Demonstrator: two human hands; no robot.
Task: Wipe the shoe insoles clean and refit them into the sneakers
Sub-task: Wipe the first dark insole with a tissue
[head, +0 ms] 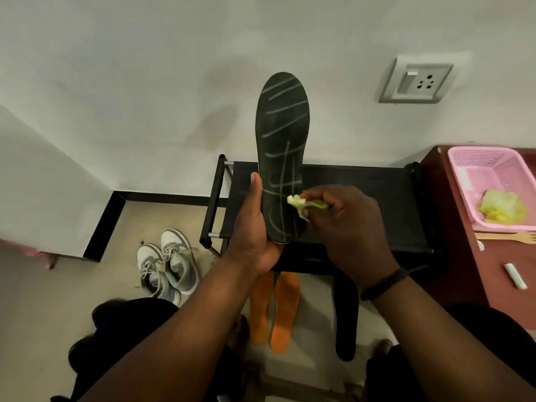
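My left hand (253, 224) grips the heel end of a black insole (282, 134) marked with pale chalk lines and holds it upright, toe up. My right hand (345, 224) pinches a crumpled yellow-green cloth (301, 205) against the lower right part of that insole. On the floor below lie two orange insoles (278, 311) side by side and another black insole (345, 317). A pair of grey and white sneakers (168, 268) stands on the floor at the left.
A black low rack (362, 198) stands against the wall behind my hands. At the right, a dark red table (452, 256) carries a pink basket (487, 181) with a yellow-green cloth, a wooden fork (510, 237) and a white chalk stick (514, 276). A wall socket (417, 82) is above.
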